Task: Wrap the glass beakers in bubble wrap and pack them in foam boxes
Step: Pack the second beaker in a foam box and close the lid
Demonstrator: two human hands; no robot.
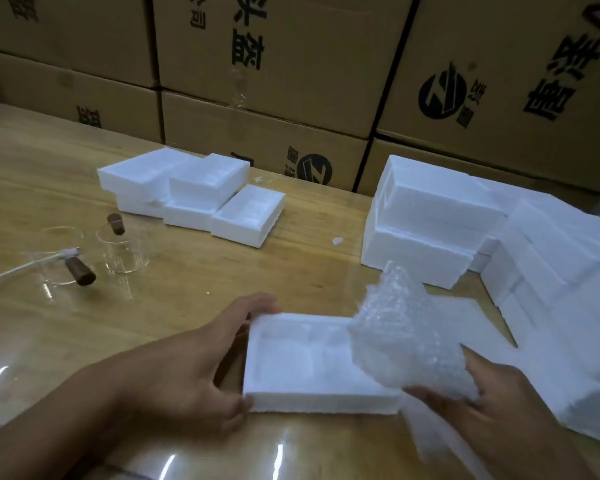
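An open white foam box (302,393) lies on the wooden table (194,271) just in front of me. My left hand (201,362) clasps its left end, thumb at the near corner and fingers at the far corner. My right hand (471,396) holds a bundle of bubble wrap (406,337) over the box's right end; what the wrap contains is hidden. Two bare glass beakers with dark wooden handles (123,245) (59,261) stand at the left of the table.
Several foam boxes (201,192) are stacked at the back centre and a larger pile of foam boxes (465,230) fills the right side. Cardboard cartons (291,64) wall off the table's far edge. A white cord (18,270) runs past the beakers.
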